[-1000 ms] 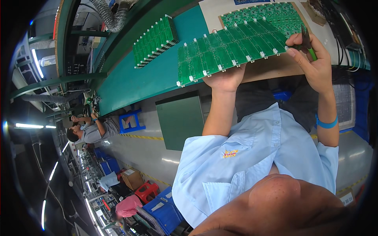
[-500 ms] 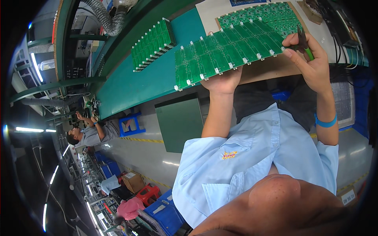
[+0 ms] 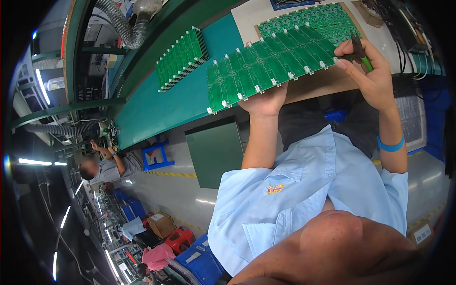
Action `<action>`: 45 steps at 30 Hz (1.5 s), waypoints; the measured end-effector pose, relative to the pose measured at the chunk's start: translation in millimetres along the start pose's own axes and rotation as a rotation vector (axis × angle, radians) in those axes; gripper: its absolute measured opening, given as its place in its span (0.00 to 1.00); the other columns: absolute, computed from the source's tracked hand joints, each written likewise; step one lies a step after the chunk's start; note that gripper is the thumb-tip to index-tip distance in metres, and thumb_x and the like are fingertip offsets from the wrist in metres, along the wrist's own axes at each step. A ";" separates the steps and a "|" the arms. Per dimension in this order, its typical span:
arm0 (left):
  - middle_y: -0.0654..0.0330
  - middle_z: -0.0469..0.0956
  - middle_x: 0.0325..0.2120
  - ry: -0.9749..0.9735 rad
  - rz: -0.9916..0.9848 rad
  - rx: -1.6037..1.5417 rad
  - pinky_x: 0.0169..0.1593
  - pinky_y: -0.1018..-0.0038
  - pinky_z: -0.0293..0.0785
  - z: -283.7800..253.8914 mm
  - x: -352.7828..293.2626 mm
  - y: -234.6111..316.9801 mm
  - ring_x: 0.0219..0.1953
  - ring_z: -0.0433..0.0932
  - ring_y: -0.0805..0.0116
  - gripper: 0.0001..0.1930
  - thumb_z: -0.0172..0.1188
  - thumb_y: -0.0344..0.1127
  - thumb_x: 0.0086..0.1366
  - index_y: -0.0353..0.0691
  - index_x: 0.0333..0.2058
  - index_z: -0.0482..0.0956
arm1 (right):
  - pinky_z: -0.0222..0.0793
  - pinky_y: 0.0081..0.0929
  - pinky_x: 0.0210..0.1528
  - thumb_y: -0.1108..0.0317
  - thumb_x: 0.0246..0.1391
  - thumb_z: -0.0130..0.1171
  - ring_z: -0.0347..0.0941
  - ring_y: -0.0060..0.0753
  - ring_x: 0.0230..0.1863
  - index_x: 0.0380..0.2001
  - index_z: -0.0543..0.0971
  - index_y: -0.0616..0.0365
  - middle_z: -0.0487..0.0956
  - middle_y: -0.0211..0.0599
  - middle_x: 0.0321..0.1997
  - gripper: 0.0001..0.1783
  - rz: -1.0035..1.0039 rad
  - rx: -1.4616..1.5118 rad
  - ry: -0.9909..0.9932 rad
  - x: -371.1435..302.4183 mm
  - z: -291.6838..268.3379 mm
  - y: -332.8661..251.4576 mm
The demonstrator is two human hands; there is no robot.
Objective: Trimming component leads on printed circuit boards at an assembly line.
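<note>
A large green circuit board panel, with white connectors along both long edges, is held tilted above the bench. My left hand supports it from beneath; the board hides most of its fingers. At the panel's right corner my right hand pinches the edge between thumb and forefinger. That same hand also carries a pair of green-handled cutters, their dark jaws pointing up. To the left a stack of similar panels rests on the bench. Beyond the held panel lies another green circuit board on a brown sheet.
The green bench mat runs off to the left under a green shelf frame. Black cables hang at the right end. A dark green box stands below the bench edge. Another person sits farther along, near a blue stool.
The held panel and both hands appear slightly farther left and lower at the left end. My grip on the panel and the cutters looks the same.
</note>
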State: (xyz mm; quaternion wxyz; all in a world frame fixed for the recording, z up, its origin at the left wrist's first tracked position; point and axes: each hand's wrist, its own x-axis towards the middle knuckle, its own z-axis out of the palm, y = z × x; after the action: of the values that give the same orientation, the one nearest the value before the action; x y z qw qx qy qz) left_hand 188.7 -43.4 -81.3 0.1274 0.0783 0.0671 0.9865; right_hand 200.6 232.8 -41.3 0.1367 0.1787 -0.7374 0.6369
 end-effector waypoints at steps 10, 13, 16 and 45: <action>0.66 0.79 0.63 -0.070 0.044 0.101 0.75 0.42 0.56 -18.6 0.8 3.8 0.68 0.73 0.57 0.31 0.56 0.57 0.71 0.58 0.70 0.73 | 0.69 0.21 0.48 0.72 0.60 0.70 0.73 0.25 0.39 0.48 0.82 0.61 0.83 0.33 0.43 0.14 -0.034 -0.099 0.079 3.2 -1.1 -21.7; 0.65 0.81 0.62 0.015 0.099 0.124 0.73 0.41 0.58 -10.8 -0.7 -0.9 0.68 0.74 0.55 0.29 0.54 0.59 0.72 0.58 0.67 0.76 | 0.69 0.20 0.45 0.73 0.60 0.70 0.73 0.24 0.37 0.47 0.82 0.61 0.83 0.32 0.42 0.13 -0.032 -0.097 0.059 0.7 2.3 -33.5; 0.64 0.82 0.60 0.099 0.153 0.147 0.71 0.39 0.61 -3.1 -0.2 -6.0 0.68 0.74 0.53 0.27 0.52 0.60 0.73 0.58 0.64 0.79 | 0.69 0.19 0.42 0.73 0.60 0.70 0.72 0.24 0.35 0.47 0.83 0.62 0.84 0.32 0.40 0.12 -0.031 -0.094 0.040 -3.9 6.7 -46.1; 0.66 0.58 0.78 -0.159 0.171 0.221 0.81 0.44 0.39 -11.1 -42.1 -7.4 0.80 0.52 0.57 0.35 0.40 0.62 0.79 0.58 0.79 0.53 | 0.70 0.25 0.37 0.69 0.59 0.70 0.75 0.26 0.33 0.45 0.82 0.62 0.84 0.35 0.40 0.14 0.019 -0.525 0.114 -10.3 -21.2 -33.7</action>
State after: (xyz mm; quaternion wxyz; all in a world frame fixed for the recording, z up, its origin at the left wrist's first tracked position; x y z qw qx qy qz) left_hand 228.8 -48.6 -99.1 0.0383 0.1752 0.1580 0.9710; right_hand 224.1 250.5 -12.5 0.2135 0.0939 -0.8702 0.4340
